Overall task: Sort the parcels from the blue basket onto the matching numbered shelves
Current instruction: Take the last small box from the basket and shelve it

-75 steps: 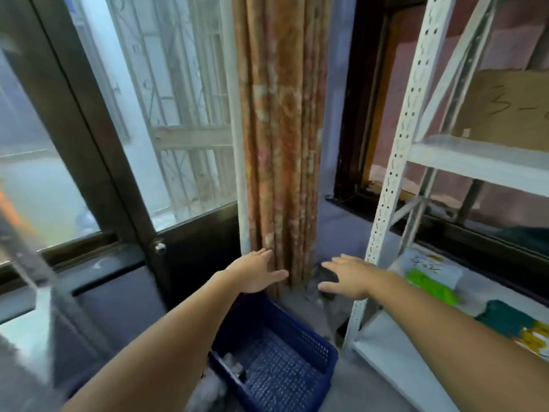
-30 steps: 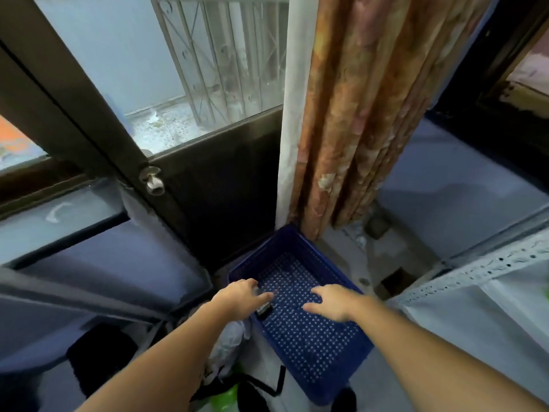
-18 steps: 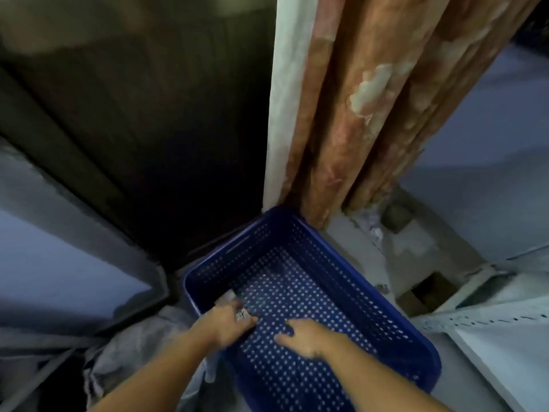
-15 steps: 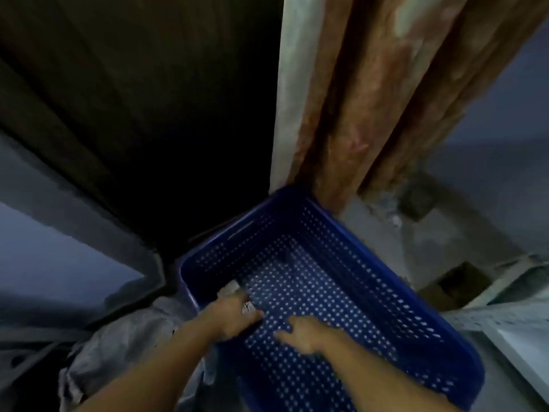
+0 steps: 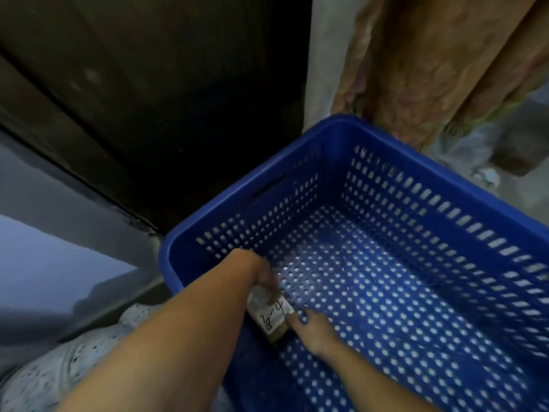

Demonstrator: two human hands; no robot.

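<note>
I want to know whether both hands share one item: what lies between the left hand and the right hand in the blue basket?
In the head view, a small parcel marked "3-4" lies between the left hand and right hand; both touch it inside the blue basket.
</note>
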